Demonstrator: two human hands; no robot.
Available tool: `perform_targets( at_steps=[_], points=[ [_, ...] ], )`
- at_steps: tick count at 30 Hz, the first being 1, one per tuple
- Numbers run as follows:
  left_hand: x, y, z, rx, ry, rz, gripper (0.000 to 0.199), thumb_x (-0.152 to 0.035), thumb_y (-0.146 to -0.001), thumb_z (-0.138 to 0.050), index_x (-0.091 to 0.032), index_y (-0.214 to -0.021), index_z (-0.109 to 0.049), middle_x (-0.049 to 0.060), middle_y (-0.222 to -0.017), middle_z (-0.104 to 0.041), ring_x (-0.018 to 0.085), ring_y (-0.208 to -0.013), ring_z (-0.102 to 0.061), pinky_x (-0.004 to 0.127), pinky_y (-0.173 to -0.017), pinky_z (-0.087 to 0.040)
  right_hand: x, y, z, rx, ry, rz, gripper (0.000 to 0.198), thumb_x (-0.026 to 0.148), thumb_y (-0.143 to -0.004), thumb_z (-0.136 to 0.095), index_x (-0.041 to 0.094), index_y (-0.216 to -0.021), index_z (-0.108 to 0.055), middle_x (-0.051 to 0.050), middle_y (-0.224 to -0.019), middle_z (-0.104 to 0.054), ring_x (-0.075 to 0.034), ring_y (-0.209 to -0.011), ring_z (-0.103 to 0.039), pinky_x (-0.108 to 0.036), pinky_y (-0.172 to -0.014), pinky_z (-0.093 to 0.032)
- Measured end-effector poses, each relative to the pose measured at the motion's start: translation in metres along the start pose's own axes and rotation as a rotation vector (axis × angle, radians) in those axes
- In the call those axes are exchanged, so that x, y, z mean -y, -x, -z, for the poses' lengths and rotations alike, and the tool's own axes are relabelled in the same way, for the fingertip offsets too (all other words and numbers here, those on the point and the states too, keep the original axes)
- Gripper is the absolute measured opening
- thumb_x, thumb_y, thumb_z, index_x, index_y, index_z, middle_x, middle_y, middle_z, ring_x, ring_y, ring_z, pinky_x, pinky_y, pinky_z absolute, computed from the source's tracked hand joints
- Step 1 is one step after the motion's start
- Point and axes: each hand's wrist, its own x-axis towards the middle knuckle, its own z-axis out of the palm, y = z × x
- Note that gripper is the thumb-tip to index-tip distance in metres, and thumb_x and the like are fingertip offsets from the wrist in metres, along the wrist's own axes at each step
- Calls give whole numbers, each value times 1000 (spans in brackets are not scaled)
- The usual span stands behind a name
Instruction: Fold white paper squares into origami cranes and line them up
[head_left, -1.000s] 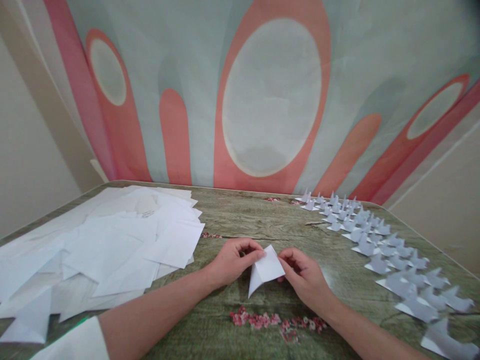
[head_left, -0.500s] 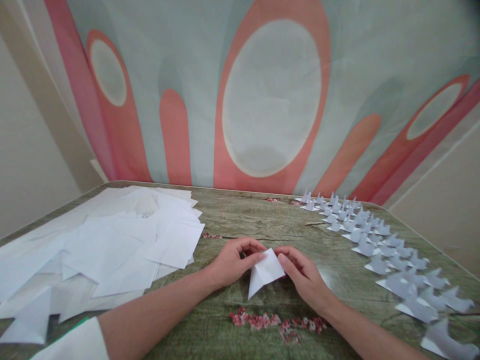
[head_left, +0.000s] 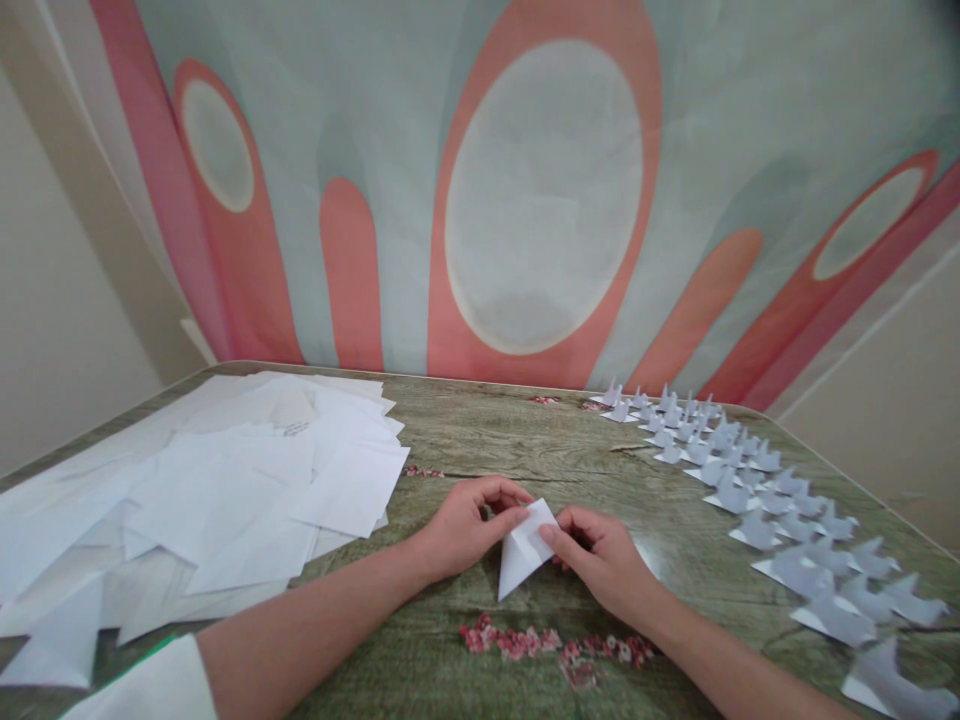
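A small folded piece of white paper (head_left: 523, 560) is held between both hands, just above the wood-patterned table, its narrow point toward me. My left hand (head_left: 474, 527) pinches its upper left edge with thumb and forefinger. On the other side, my right hand (head_left: 600, 555) is closed on its right edge, the thumb pressing a flap flat against the front and the other fingers curled behind. The fingertips under the paper are hidden.
Loose sheets of white paper (head_left: 247, 480) lie heaped on the left, with a folded sheet (head_left: 64, 635) at the near left. Rows of folded paper birds (head_left: 750, 485) stand along the right side. A patterned backdrop (head_left: 405, 200) hangs behind the table (head_left: 465, 420).
My right thumb has moved left over the paper, folding its right-hand corner inward, so the paper looks narrower. My left hand has stayed nearly in place.
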Motion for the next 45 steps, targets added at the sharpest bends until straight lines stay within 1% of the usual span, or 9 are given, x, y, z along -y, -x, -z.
perform_targets(
  at_steps=[9,11,15,18,22,27,34,39,45],
  points=[
    [0,2,-1,28,8,-34,18,-26,-79,-58,-16,-92,-66,2,-83,-67,14,-74,-58,23,-69,-45,0,-2,1,8,-33,52,28,40,-83,-52,17,-69,-58,3,-59,-48,-12,-56,-43,-23,-53,-34],
    [0,2,-1,-10,31,-42,20,-28,-81,-56,-17,-95,-65,3,-88,-67,14,-79,-59,24,-72,-45,-1,-4,3,-51,-65,60,28,41,-83,-52,17,-70,-60,2,-62,-50,-12,-59,-45,-23,-55,-36],
    [-2,2,-2,-124,6,-72,20,-27,-84,-53,-18,-97,-65,4,-94,-66,15,-85,-59,24,-76,-45,-3,-8,7,-247,-109,67,27,40,-83,-53,17,-73,-63,-1,-71,-53,-14,-66,-47,-24,-59,-37],
    [-4,4,-3,-166,-47,-141,19,-23,-84,-53,-19,-97,-67,4,-96,-64,16,-91,-57,25,-83,-43,-5,-9,8,-305,-112,59,26,40,-82,-55,17,-72,-64,-1,-70,-52,-14,-63,-45,-24,-56,-35],
    [-5,6,-6,-165,-72,-184,25,-21,-84,-54,-22,-106,-65,4,-101,-62,16,-97,-55,28,-90,-41,-5,-9,8,-306,-81,66,30,41,-82,-54,17,-66,-61,1,-62,-46,-13,-56,-43,-24,-51,-33],
    [-3,6,-6,-160,-92,-189,26,-21,-83,-56,-23,-108,-64,4,-103,-61,17,-100,-54,29,-92,-40,-3,-9,8,-287,-12,99,31,40,-82,-55,18,-60,-58,1,-60,-46,-13,-54,-45,-24,-53,-35],
    [-2,5,-7,-169,-103,-234,21,-20,-81,-58,-22,-100,-67,4,-99,-63,17,-95,-56,29,-89,-42,-2,-7,4,-262,44,180,18,32,-81,-57,18,-76,-66,-2,-71,-54,-15,-64,-50,-24,-56,-38],
    [-2,8,-10,-153,-140,-305,25,-20,-79,-61,-23,-104,-65,3,-97,-63,16,-93,-56,28,-86,-43,2,-3,3,-285,71,230,12,27,-82,-57,19,-79,-66,-2,-72,-55,-15,-66,-52,-25,-58,-39],
    [-3,11,-9,-140,-214,-381,31,-20,-80,-60,-24,-111,-61,5,-103,-63,17,-97,-55,31,-88,-42,3,-2,2,-322,89,303,8,22,-83,-55,19,-83,-62,-1,-74,-55,-14,-67,-51,-25,-61,-40]
  ],
)
